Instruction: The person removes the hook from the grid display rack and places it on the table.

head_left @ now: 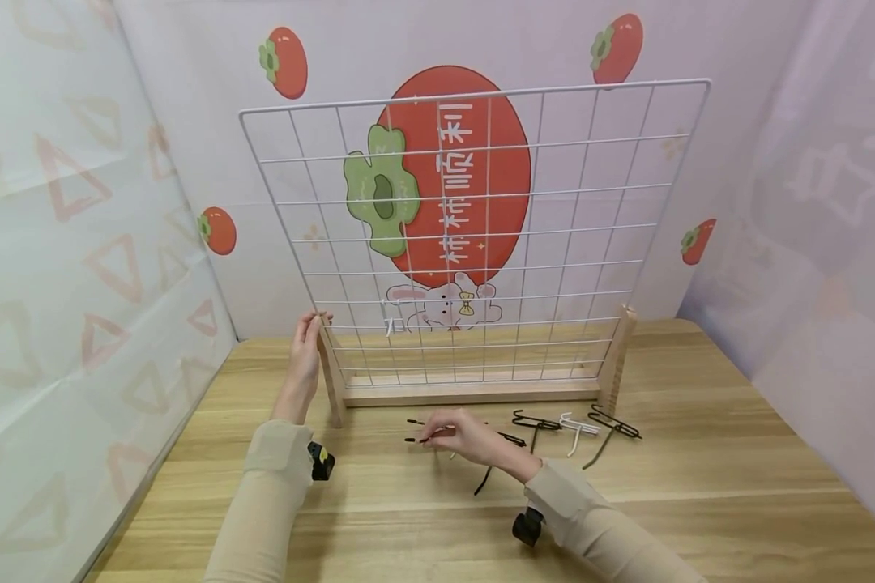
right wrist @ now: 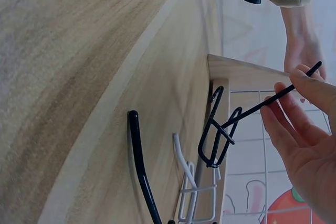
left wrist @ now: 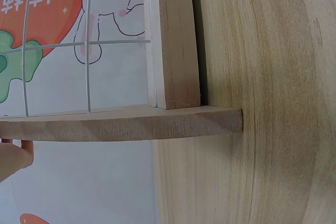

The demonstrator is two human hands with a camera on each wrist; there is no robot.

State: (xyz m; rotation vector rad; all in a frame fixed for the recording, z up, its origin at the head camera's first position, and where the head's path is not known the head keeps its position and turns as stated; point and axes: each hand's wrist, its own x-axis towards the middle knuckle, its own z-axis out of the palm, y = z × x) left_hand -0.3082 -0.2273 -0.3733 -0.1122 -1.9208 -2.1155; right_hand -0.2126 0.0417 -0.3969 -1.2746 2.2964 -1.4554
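My left hand point(head_left: 305, 356) grips the top of the left wooden upright point(head_left: 330, 380) of a stand. The upright crosses the left wrist view as a curved board point(left wrist: 121, 129), with my fingertips point(left wrist: 26, 148) at its far end. That stand carries a white wire grid panel point(head_left: 487, 193), leaning back. My right hand point(head_left: 461, 435) is low in front of the grid. Between thumb and fingers it pinches the straight rod of a black wire hook point(right wrist: 252, 110), whose looped end points away from the palm. A small white hook point(head_left: 390, 326) hangs on the lower left of the grid.
Right of my right hand, several hooks lie on the wooden table: a black hook point(head_left: 535, 422), a white hook point(head_left: 579, 426) and another black hook point(head_left: 616, 423). One more black hook point(head_left: 484, 481) is partly hidden by that hand. Patterned cloth point(head_left: 153, 267) encloses the table.
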